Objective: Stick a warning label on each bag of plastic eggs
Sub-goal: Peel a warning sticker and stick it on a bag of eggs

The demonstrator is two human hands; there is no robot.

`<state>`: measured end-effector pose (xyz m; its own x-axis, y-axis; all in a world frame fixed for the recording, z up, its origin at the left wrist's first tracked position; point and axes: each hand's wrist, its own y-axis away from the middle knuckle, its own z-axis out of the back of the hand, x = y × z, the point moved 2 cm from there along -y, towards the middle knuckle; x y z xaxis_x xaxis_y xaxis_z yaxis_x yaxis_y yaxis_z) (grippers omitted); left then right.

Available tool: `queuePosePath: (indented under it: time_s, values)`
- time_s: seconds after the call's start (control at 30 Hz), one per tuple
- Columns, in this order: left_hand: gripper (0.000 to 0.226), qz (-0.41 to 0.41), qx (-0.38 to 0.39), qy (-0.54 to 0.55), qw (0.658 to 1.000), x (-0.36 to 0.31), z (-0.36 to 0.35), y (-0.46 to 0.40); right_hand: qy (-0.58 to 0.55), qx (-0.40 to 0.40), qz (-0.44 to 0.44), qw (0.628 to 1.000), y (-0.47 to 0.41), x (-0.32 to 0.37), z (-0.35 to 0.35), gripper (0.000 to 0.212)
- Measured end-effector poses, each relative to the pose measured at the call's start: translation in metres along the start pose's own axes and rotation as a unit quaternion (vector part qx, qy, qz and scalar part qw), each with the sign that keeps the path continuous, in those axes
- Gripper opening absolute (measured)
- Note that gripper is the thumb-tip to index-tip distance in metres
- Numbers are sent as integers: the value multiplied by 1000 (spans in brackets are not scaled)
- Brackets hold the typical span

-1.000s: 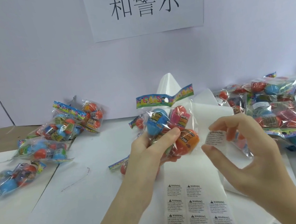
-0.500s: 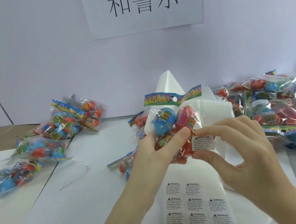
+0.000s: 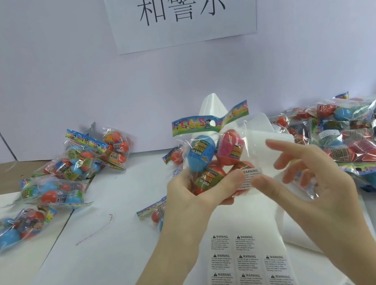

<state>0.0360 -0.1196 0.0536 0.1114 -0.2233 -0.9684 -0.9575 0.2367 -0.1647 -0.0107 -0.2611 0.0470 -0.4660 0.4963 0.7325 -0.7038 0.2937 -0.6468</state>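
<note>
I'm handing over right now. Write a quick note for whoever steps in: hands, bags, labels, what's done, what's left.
Left hand grips the held bag of eggs upright above the table.
Right hand is open, its thumb pressing the warning label onto the bag's lower right.
Label sheet lies in front with many labels left.
Small pile of bags on the left; large pile on the right. Which pile is labelled cannot be told.
Next: smooth the label down, set the bag aside, take another.

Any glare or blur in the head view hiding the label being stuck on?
Head view: soft even light; the warning label on the held bag reads clearly; right hand fingertips slightly motion-blurred; glare specks on the bags at right; edges bowed by the wide lens.
</note>
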Motion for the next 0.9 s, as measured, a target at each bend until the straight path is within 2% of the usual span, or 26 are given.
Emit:
queuePosePath:
  time_s: [0.07, 0.13, 0.17, 0.3, 0.6, 0.7, 0.8, 0.9]
  values:
    - [38, -7, 10, -4, 1000, 0, -2, 2, -90, 19, -97, 991, 1, -2, -3, 53]
    - [32, -14, 23, -14, 1000, 3, -4, 2, -180, 70, -155, 969, 1, -2, -7, 41]
    - [30, -17, 31, -13, 999, 4, -5, 2, -209, 96, -167, 959, 1, -1, -9, 35]
    - [29, -10, 49, 22, 999, 5, -5, 4, -284, 138, -172, 933, 2, 1, -10, 56]
    - [10, 22, 36, 33, 999, 7, -5, 3, -294, 131, -195, 926, 1, 0, -10, 66]
    - [10, 21, 35, 41, 998, 9, -4, 3, -270, 141, -188, 934, 0, 2, -9, 58]
    - [11, 31, 40, 40, 998, 10, -5, 1, -251, 132, -192, 940, 0, 1, -7, 38]
    - [26, 64, 71, 55, 994, 9, -3, 1, -263, 158, -218, 927, 0, -1, -6, 46]
